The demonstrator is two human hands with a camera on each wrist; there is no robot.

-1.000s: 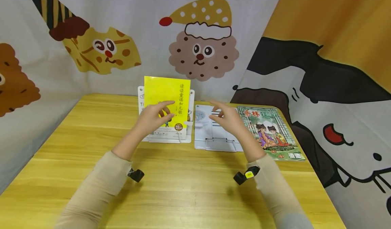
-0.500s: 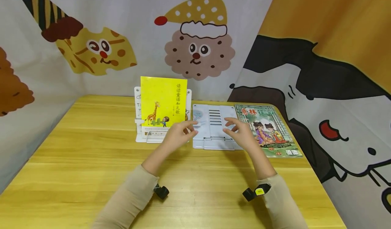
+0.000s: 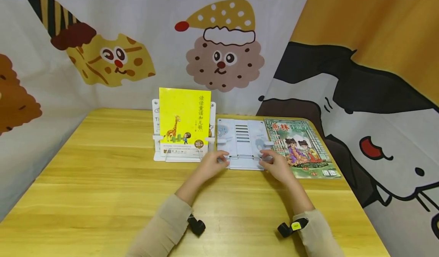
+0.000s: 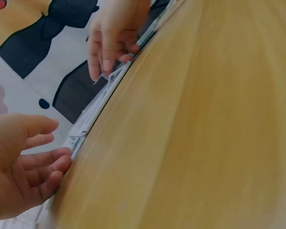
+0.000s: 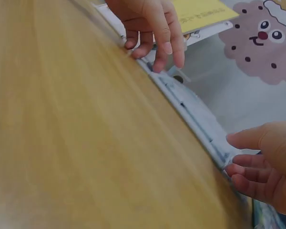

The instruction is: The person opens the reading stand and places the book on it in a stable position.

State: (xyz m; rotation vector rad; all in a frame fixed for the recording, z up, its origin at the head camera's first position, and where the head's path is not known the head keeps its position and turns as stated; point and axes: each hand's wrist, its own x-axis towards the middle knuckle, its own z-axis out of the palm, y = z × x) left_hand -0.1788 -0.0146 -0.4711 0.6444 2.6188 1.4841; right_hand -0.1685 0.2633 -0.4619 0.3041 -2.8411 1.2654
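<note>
Head view is showing me both hands at the near edge of a white book stand [image 3: 242, 147], which is lying flat on the wooden table [image 3: 137, 200], its slotted middle panel facing up and a thin wire bracket [image 3: 245, 157] running across the lower part. At its near left corner the left hand [image 3: 211, 165] is sitting with thumb and fingers spread apart, fingers gently bent; the left wrist view is showing the fingertips right at the stand's edge, though I am not able to tell whether they are pressing on it. At the opposite corner the right hand [image 3: 278, 167] is matching it, thumb and fingers wide apart, the fingertips close against the edge in the right wrist view, and I am seeing no grip. Just left of the flat stand, a second stand [image 3: 156, 120] is standing up, leaning back and bearing a yellow book [image 3: 185, 114] with a giraffe on its cover. Just right, a green magazine [image 3: 303, 150] is lying flat with two illustrated figures facing up. Behind the table, a curtain [image 3: 137, 17] printed with cartoon snacks is hanging, and beige sleeves [image 3: 164, 226] are covering both forearms.
</note>
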